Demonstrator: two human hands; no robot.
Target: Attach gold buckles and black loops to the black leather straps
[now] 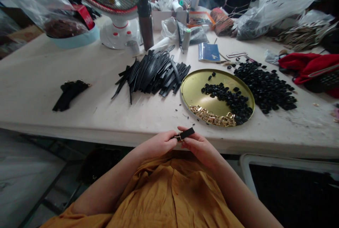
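A short black strap (188,133) with a small gold buckle (181,136) on it is held between my two hands, just off the table's front edge. My left hand (167,141) pinches the strap's left end beside the buckle. Fingers of my right hand (195,141) close around the strap to the right of the buckle. Beyond them lies a round gold tray (197,88) with gold buckles (212,116) along its near side and small black pieces (230,97) heaped across it. Several long black straps (153,74) are piled left of the tray.
On the table (103,115), a bundle of black straps (70,95) lies at left and loose black pieces (267,86) at right. A fan (119,31), dark bottle (145,26), thread spool (186,40) and blue booklet (209,52) stand or lie farther back. A white-rimmed bin (245,171) is below right.
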